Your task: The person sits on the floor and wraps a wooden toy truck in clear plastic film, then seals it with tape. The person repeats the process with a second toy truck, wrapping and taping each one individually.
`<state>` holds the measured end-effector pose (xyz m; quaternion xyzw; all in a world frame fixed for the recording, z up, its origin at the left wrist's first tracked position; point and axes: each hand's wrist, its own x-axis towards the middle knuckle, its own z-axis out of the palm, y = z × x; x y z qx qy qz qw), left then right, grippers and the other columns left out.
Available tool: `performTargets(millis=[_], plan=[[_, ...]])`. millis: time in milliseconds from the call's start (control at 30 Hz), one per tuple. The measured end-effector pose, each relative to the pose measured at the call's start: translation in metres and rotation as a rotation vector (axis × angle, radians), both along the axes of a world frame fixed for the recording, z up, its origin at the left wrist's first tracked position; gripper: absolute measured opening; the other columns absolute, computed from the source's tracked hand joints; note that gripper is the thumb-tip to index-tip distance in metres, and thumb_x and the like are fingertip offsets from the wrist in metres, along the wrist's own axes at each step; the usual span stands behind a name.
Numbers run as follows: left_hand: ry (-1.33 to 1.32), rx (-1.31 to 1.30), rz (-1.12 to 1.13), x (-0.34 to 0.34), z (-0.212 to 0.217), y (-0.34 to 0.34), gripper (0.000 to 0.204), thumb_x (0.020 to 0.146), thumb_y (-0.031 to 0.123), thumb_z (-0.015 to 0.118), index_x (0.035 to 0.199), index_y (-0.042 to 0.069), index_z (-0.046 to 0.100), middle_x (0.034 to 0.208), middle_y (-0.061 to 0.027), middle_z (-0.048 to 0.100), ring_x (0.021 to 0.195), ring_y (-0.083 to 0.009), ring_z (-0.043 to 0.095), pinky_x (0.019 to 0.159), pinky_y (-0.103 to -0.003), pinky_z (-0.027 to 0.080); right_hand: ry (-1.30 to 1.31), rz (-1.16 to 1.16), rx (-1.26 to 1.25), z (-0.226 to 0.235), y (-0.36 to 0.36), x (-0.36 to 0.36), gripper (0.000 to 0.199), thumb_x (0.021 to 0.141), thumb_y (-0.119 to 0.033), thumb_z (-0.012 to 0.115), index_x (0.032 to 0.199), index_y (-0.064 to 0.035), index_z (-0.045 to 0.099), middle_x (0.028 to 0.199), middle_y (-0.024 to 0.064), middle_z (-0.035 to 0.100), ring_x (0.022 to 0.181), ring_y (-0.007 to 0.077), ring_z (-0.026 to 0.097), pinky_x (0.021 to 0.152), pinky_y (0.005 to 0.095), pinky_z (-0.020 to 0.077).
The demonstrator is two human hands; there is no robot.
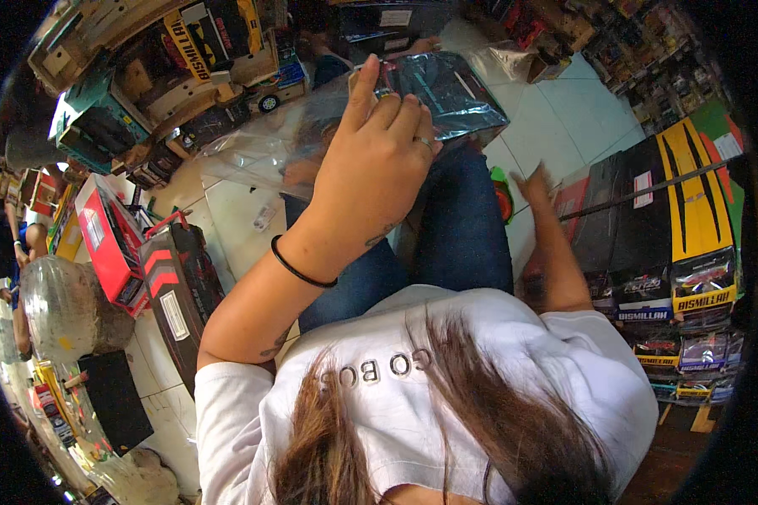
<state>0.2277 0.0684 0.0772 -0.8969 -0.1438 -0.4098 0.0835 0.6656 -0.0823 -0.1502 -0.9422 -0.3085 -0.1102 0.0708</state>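
Note:
A dark box (446, 93) in clear, shiny plastic lies beyond my knees. My left hand (383, 147) is over its near left side, the index finger stretched out and the other fingers curled in. Their tips and the thumb are hidden, so I cannot make out what they grip. Loose clear plastic film (261, 147) spreads out left of the box, around that hand. Low on my right, my right hand (535, 185) is smeared by motion, its fingers unclear. Close to it on the floor sits a small green and red round object (501, 195).
Large black and yellow boxes (640, 202), bound with a dark strap, are stacked at right. To the left stand a red and white box (109, 244), a black box with red chevrons (177, 286) and a plastic-wrapped bundle (59, 307). Wooden shelving (156, 84) holds goods at upper left.

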Motion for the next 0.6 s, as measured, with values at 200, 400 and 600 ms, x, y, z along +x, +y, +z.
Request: performTargets(millis=[200, 400, 600], plan=[[-0.007, -0.074, -0.046, -0.006, 0.0, 0.004, 0.03, 0.076, 0.02, 0.067, 0.1, 0.002, 0.066, 0.104, -0.0102, 0.063, 0.101, -0.0263, 0.058, 0.1, -0.041, 0.042, 0.363, -0.141, -0.107, -0.178, -0.039, 0.06, 0.074, 0.07, -0.057, 0.07, 0.108, 0.0067, 0.059, 0.097, 0.0223, 0.065, 0.093, 0.0319, 0.065, 0.079, 0.0411, 0.051], [-0.029, -0.093, -0.095, -0.005, -0.003, 0.009, 0.03, 0.075, 0.019, 0.069, 0.1, 0.002, 0.066, 0.104, -0.0106, 0.063, 0.098, -0.0278, 0.059, 0.087, -0.038, 0.049, 0.933, 0.573, 1.416, 0.208, 0.033, -0.093, 0.041, 0.091, -0.026, 0.054, 0.127, -0.0066, 0.051, 0.123, 0.012, 0.056, 0.11, 0.0248, 0.056, 0.096, 0.043, 0.0457], [-0.043, -0.121, -0.103, -0.006, -0.006, 0.01, 0.03, 0.076, 0.019, 0.067, 0.1, 0.0, 0.065, 0.104, -0.0109, 0.063, 0.096, -0.0275, 0.058, 0.084, -0.037, 0.05, 0.242, 1.021, 0.298, 0.371, 0.155, -0.238, 0.033, 0.071, -0.017, 0.061, 0.1, -0.0022, 0.065, 0.084, 0.0105, 0.061, 0.082, 0.0252, 0.061, 0.073, 0.036, 0.0488]])
